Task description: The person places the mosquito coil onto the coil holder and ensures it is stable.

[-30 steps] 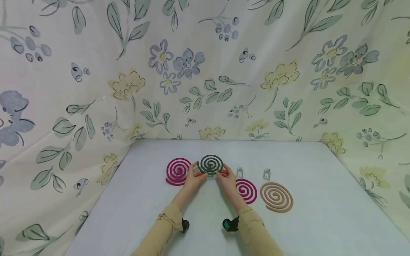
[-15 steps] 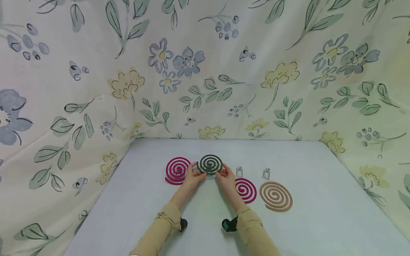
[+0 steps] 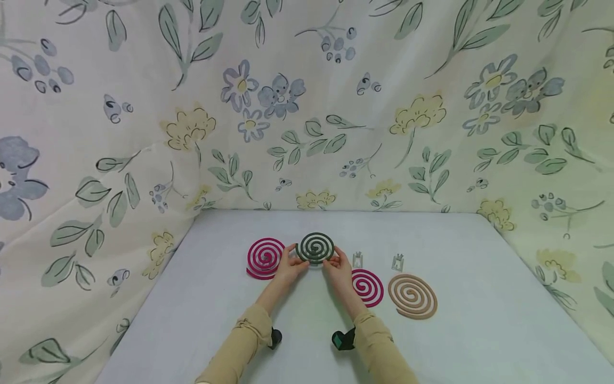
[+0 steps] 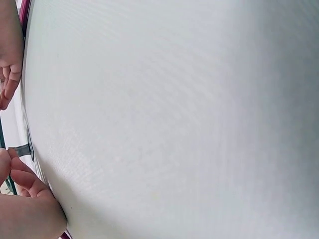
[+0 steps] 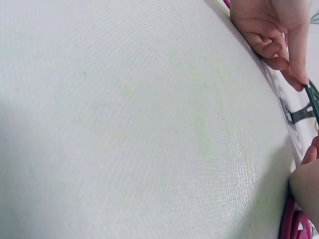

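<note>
A dark green mosquito coil (image 3: pixel 315 248) is held between both hands at the back middle of the table. My left hand (image 3: pixel 289 269) pinches its left edge with thumb and fingers. On the opposite edge, my right hand (image 3: pixel 339 270) pinches it the same way. Under the coil stands a small metal coil stand (image 5: pixel 302 114), seen in the right wrist view; whether the coil is fixed on it cannot be told. Just left of my left hand is a pink mosquito coil (image 3: pixel 265 258), with a metal piece showing at its centre.
Another pink coil (image 3: pixel 367 288) lies by my right wrist, partly hidden by it. Right of that lies a tan coil (image 3: pixel 413 296). Two metal stands (image 3: pixel 357 260) sit behind these coils. A floral cloth (image 3: pixel 307 106) hangs behind the white table (image 3: pixel 479 277).
</note>
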A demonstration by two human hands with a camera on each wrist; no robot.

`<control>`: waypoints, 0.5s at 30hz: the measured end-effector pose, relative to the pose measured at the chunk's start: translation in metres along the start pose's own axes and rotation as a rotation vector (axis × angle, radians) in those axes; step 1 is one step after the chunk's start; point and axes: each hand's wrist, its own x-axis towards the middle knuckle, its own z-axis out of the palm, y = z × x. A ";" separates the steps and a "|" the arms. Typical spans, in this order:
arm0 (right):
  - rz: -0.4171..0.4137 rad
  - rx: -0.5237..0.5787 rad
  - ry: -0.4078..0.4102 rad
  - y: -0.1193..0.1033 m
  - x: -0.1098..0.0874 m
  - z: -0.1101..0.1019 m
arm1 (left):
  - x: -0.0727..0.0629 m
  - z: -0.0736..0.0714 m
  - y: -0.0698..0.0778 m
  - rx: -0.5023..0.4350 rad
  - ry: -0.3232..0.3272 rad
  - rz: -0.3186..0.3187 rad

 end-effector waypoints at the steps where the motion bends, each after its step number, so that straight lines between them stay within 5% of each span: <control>1: -0.002 0.002 -0.001 -0.005 -0.003 0.000 | -0.002 0.000 0.004 -0.005 -0.003 0.000; 15: 0.041 0.008 -0.006 0.004 0.004 0.000 | 0.000 0.001 0.001 -0.017 -0.002 -0.010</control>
